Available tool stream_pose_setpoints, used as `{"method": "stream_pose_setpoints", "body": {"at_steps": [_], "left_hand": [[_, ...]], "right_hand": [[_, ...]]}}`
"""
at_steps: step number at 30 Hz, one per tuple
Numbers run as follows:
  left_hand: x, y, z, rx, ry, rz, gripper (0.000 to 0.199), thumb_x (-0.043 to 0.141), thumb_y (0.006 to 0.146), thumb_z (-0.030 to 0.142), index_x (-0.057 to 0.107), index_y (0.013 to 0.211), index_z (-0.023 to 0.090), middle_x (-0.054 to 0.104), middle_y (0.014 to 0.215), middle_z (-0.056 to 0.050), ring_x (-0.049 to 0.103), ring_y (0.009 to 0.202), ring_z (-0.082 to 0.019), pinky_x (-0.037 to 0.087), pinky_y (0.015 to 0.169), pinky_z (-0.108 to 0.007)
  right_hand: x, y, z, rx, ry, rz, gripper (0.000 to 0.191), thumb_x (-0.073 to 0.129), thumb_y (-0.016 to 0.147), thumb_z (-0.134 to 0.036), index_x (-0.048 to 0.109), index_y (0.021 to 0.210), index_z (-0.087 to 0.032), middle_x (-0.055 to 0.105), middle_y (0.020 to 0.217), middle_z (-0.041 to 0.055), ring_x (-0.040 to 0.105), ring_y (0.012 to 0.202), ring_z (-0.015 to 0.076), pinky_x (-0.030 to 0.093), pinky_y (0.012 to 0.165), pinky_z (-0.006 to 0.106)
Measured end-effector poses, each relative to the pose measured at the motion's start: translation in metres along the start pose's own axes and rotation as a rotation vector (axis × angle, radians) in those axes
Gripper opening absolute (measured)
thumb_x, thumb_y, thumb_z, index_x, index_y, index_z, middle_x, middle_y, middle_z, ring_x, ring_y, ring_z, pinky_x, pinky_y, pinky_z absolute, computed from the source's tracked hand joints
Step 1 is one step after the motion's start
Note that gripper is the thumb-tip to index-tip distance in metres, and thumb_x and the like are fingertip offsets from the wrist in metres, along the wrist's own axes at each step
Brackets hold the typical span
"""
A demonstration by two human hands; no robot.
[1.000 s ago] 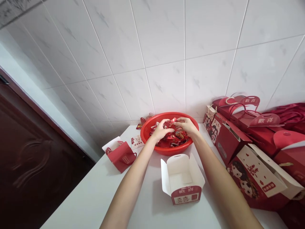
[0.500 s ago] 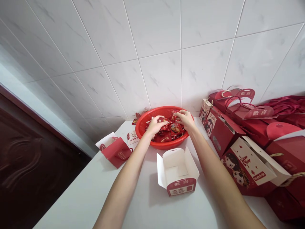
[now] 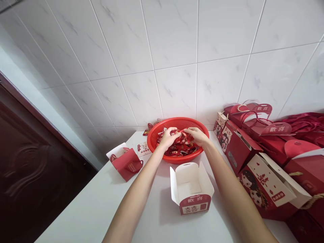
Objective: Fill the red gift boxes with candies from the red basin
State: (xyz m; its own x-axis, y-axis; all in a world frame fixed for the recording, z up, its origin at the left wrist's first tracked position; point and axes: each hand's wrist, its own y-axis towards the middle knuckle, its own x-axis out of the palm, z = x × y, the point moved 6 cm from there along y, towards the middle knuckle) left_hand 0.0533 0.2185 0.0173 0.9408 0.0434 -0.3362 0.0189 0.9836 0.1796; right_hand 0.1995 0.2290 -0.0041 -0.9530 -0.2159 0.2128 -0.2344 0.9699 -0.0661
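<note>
A red plastic basket with a mesh wall stands against the tiled wall, holding many small shiny red wrapped packets. Both hands are over it, close together. My left hand is closed, thumb and fingers pinching a red wrapped packet. My right hand is closed on a red packet as well, its fingertips turned toward the left hand. Fingers partly cover what they hold. In front of the basket an open box, white inside and red outside with printed characters, sits with its flaps up.
A red gift box with an open white flap lies left of the basket, beside a printed card. Several red gift boxes with rope handles crowd the right side. Dark red ribbon-like cloth lies behind them. A dark door is at left.
My right hand has moved left and a little down, closer to my left hand, bringing a red packet with it. The camera view has shifted slightly.
</note>
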Motion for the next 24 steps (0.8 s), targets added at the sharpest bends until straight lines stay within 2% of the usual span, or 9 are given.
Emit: {"method": "stream_pose_setpoints", "body": {"at_steps": [3,7,12,15,18,21,24], "left_hand": [[0.008,0.000,-0.003,-0.057,-0.048,-0.098,0.018,0.063,0.088,0.024,0.067,0.104,0.016,0.068,0.120,-0.010,0.063,0.112,-0.022,0.049,0.097,-0.032],[0.013,0.000,-0.005,-0.113,-0.151,-0.151,0.014,0.061,0.089,0.024,0.068,0.099,0.018,0.070,0.119,-0.007,0.062,0.116,-0.021,0.050,0.098,-0.030],[0.017,-0.005,-0.010,-0.238,-0.178,-0.266,0.018,0.065,0.083,0.022,0.069,0.101,0.020,0.069,0.116,-0.006,0.067,0.106,-0.022,0.060,0.078,-0.031],[0.019,-0.007,-0.010,-0.229,-0.117,-0.331,0.021,0.070,0.079,0.021,0.070,0.099,0.017,0.070,0.113,-0.008,0.066,0.105,-0.023,0.060,0.073,-0.028],[0.021,-0.008,-0.010,-0.176,-0.081,-0.383,0.024,0.076,0.076,0.029,0.073,0.095,0.015,0.070,0.111,-0.009,0.064,0.108,-0.025,0.060,0.071,-0.028],[0.018,-0.004,-0.010,-0.095,-0.078,-0.329,0.024,0.070,0.083,0.034,0.074,0.096,0.014,0.072,0.107,-0.010,0.066,0.104,-0.026,0.059,0.071,-0.031],[0.008,0.004,-0.008,0.014,-0.054,-0.170,0.022,0.060,0.088,0.027,0.074,0.100,0.014,0.074,0.106,-0.010,0.068,0.098,-0.025,0.059,0.077,-0.035]], "right_hand": [[0.000,0.001,0.003,0.014,-0.006,0.005,0.023,0.077,0.074,-0.028,0.057,0.070,-0.018,0.070,0.062,0.0049,0.069,0.055,0.0201,0.055,0.045,0.027],[-0.004,0.004,0.004,-0.018,0.032,0.026,0.024,0.081,0.070,-0.024,0.058,0.069,-0.018,0.067,0.057,0.0020,0.066,0.049,0.0176,0.055,0.045,0.025],[-0.008,0.003,-0.001,-0.078,0.051,0.083,0.018,0.076,0.073,-0.022,0.060,0.069,-0.017,0.066,0.057,0.0020,0.062,0.046,0.0143,0.052,0.043,0.022],[-0.007,0.001,-0.004,-0.096,0.087,0.084,0.014,0.074,0.074,-0.021,0.061,0.070,-0.017,0.066,0.057,0.0019,0.060,0.045,0.0133,0.052,0.044,0.023],[-0.004,0.001,-0.006,-0.107,0.120,0.030,0.011,0.072,0.074,-0.021,0.063,0.071,-0.017,0.066,0.057,0.0021,0.061,0.047,0.0140,0.052,0.046,0.024],[-0.004,0.001,-0.006,-0.101,0.143,0.003,0.006,0.070,0.075,-0.020,0.065,0.074,-0.017,0.068,0.062,0.0030,0.063,0.051,0.0149,0.053,0.049,0.025],[-0.008,0.003,-0.004,-0.094,0.163,0.063,0.007,0.072,0.074,-0.021,0.065,0.074,-0.018,0.069,0.066,0.0025,0.064,0.055,0.0149,0.052,0.048,0.024]]}}
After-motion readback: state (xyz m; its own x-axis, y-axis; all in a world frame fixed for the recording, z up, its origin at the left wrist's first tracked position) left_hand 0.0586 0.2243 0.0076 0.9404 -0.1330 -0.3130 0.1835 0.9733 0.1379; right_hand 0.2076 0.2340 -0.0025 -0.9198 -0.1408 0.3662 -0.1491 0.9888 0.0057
